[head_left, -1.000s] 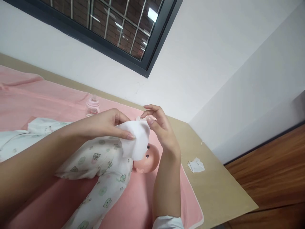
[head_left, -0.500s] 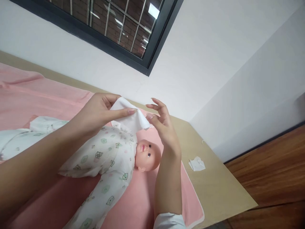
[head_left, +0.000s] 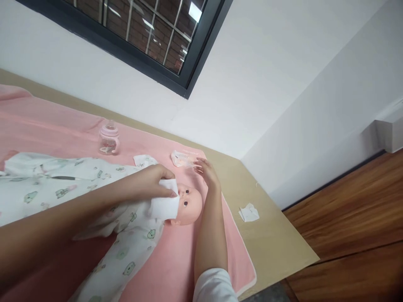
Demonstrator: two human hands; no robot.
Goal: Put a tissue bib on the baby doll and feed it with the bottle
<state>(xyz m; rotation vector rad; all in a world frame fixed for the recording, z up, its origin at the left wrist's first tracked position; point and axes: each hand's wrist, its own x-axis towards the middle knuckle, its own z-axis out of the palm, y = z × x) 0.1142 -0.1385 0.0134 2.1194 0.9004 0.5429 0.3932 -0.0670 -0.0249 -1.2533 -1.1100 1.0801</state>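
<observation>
A baby doll (head_left: 192, 206) in a white patterned suit lies on its back with its head to the right. My left hand (head_left: 157, 181) pinches a white tissue (head_left: 164, 205), which hangs folded over the doll's mouth and chin; the eyes stay uncovered. Beyond the doll's head, my right hand (head_left: 208, 174) has its fingers apart, beside a small clear plastic packet (head_left: 182, 159). Its fingertips overlap the packet's edge, and whether they touch it I cannot tell.
Under the doll is a pink blanket (head_left: 176, 260) on a wooden tabletop (head_left: 273, 239). A pink-topped baby bottle (head_left: 108, 140) stands near the blanket's far edge. One crumpled white tissue (head_left: 249, 212) lies on the wood at right. Behind are a wall and a dark-framed window (head_left: 185, 79).
My left hand has brought the tissue down onto the doll's lower face. My right hand has come away from the tissue to the packet. The bottle and packet now show.
</observation>
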